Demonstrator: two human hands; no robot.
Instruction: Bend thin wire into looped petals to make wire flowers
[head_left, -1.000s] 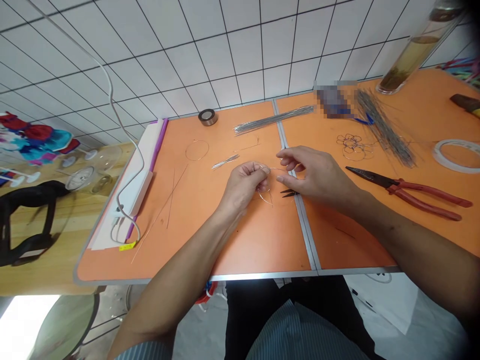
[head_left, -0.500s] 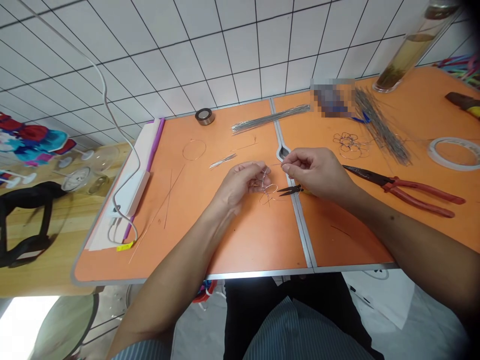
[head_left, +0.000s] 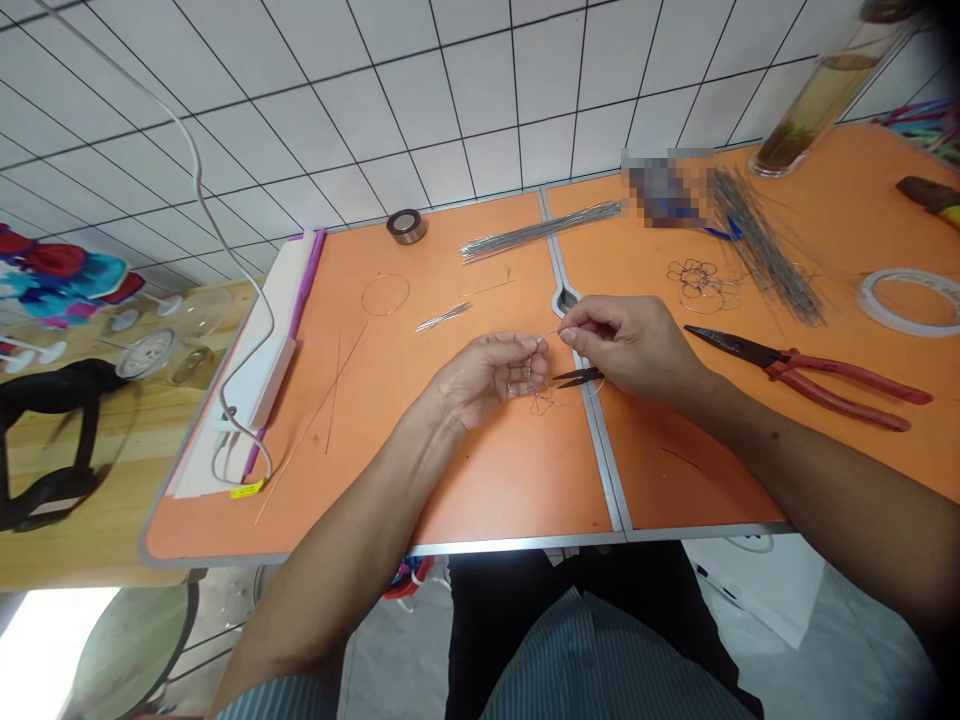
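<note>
Between thumb and fingers my left hand pinches a thin wire bent into loops, some of which dangle below the fingertips. My right hand is closed in a pinch on the free end of that wire, just to the right of the left fingertips. A short stretch of wire runs between the two hands. Under my right hand lie small black-jawed pliers, their handles mostly hidden by the hand. Larger pliers with red handles rest on the orange table to the right.
Wire bundles lie toward the back, near looped wire shapes. A tape roll, a wire ring and short wires are left. A white tape ring and a glass bottle stand right. A power strip lies left.
My left hand has turned a little, so the wire loops hang lower and closer to its fingers. My right hand stays nearly in place, still pinching. The view has shifted slightly.
</note>
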